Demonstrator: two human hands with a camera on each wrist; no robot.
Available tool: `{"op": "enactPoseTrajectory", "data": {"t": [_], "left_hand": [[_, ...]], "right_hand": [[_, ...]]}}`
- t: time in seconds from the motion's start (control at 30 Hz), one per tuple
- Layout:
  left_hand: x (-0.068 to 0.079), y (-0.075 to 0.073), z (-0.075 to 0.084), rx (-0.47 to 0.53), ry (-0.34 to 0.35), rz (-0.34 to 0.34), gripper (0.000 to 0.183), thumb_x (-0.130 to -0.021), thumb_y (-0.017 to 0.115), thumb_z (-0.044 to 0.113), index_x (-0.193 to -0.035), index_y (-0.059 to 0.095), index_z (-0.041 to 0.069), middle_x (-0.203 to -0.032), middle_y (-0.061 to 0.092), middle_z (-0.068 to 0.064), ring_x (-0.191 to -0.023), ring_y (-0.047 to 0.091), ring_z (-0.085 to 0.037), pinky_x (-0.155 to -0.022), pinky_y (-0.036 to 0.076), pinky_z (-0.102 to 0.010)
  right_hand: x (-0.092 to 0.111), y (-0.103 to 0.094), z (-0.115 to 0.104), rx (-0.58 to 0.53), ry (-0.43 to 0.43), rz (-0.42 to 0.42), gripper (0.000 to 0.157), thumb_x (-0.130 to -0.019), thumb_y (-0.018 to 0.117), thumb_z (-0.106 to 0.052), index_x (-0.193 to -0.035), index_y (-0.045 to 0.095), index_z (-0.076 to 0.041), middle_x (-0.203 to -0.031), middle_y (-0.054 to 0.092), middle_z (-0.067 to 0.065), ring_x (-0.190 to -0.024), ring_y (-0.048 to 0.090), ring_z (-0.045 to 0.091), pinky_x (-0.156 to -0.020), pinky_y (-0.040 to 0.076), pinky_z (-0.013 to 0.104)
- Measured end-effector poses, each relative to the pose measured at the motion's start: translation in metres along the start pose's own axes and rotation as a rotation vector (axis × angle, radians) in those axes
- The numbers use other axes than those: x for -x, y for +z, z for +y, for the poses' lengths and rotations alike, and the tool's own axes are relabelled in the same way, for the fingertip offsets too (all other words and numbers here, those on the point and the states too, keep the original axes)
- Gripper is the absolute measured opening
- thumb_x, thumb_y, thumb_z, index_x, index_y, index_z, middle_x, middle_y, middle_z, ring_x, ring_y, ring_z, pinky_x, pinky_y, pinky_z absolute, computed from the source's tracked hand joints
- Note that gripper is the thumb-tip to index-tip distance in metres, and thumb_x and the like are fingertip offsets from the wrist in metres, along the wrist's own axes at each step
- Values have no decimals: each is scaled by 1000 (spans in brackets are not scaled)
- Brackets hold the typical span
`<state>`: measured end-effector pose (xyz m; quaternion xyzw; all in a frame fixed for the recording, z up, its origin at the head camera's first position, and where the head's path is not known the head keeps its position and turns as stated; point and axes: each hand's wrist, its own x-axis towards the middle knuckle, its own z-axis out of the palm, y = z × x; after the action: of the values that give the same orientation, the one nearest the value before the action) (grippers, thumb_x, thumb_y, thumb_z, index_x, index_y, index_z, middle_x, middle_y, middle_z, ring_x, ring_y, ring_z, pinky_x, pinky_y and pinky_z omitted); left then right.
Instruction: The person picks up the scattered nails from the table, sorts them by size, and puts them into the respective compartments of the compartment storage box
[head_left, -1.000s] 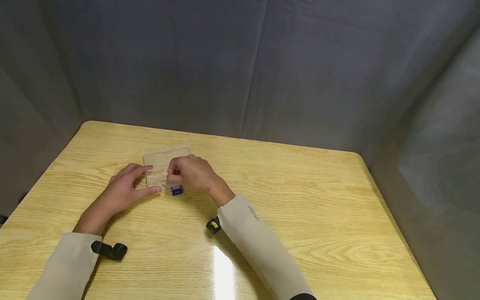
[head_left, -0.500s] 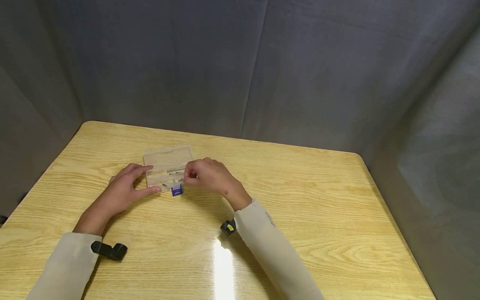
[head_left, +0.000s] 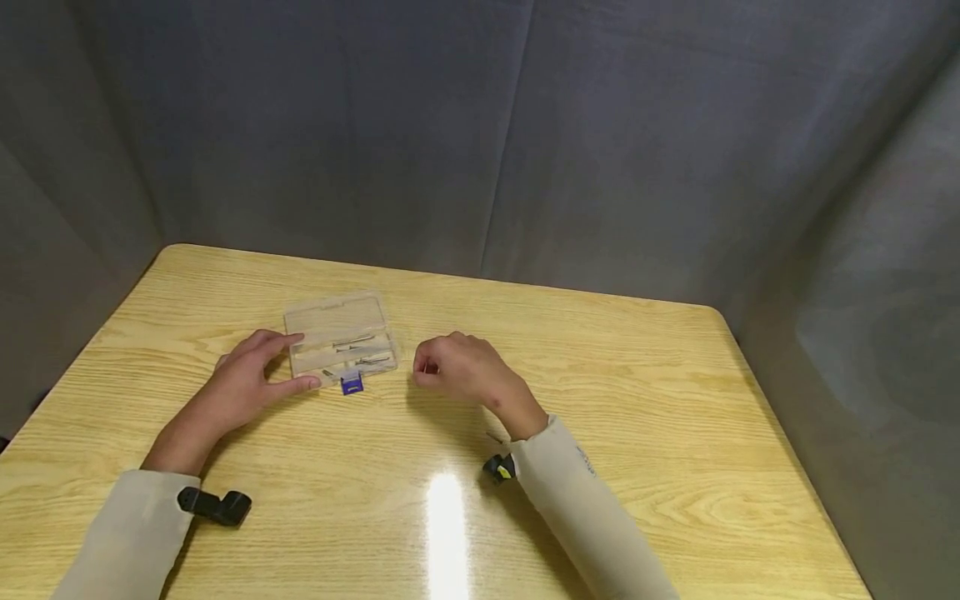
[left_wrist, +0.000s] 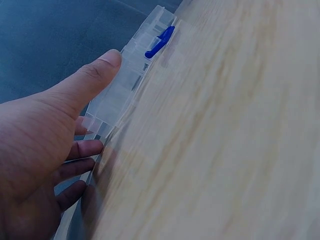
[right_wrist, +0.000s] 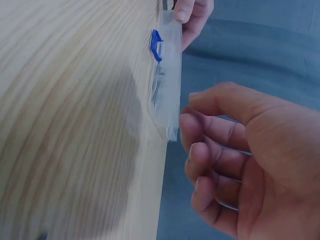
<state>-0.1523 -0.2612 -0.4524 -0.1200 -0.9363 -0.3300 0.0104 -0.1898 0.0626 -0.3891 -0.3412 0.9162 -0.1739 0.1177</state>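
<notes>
A clear plastic compartment box (head_left: 306,363) stands with its lid (head_left: 333,315) laid back and its blue latch (head_left: 352,383) at the front. Several screws (head_left: 352,342) lie in its compartments. My left hand (head_left: 243,375) grips the box's left end, thumb at the front corner and index finger farther back; the left wrist view shows the thumb (left_wrist: 95,75) along the box. To the right of the box, my right hand (head_left: 468,367) is over the table. Its fingers (right_wrist: 202,157) curl loosely, and nothing shows between thumb and fingertips.
A small thin screw-like piece (head_left: 495,437) lies on the wooden table (head_left: 615,400) close to the right wrist. Grey curtains (head_left: 420,142) hang behind the table and at both sides. Each sleeve carries a black wrist camera (head_left: 217,505).
My right hand has drawn back from over the box to the right, uncovering the screws and compartments. The small piece near the right wrist has come into view. My left hand stays at the box.
</notes>
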Motion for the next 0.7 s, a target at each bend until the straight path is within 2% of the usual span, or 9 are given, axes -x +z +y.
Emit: {"op": "enactPoseTrajectory", "data": {"t": [0.17, 0.4, 0.7], "left_hand": [[0, -1, 0, -13, 0, -5, 83, -91, 79, 46, -148, 49, -5, -134, 51, -25, -127, 46, -48, -102, 31, -67], [0, -1, 0, -14, -4, -16, 83, -91, 79, 46, -149, 48, -5, -134, 51, -26, -128, 45, -49, -102, 32, -67], [0, -1, 0, -11, -5, -20, 83, -92, 78, 46, -149, 48, -5, -136, 49, -26, -130, 44, -49, -103, 31, -68]], "right_hand": [[16, 1, 9, 28, -3, -12, 7, -100, 70, -19, -95, 73, -23, -85, 66, -14, -67, 53, 5, -60, 42, 26], [36, 2, 20, 59, 12, -9, 14, -97, 68, -13, -88, 70, -22, -74, 56, -12, -62, 42, 6, -57, 33, 27], [64, 4, 35, 70, 57, -3, 15, -96, 69, -15, -84, 69, -24, -73, 56, -14, -62, 44, 6, -58, 36, 27]]}}
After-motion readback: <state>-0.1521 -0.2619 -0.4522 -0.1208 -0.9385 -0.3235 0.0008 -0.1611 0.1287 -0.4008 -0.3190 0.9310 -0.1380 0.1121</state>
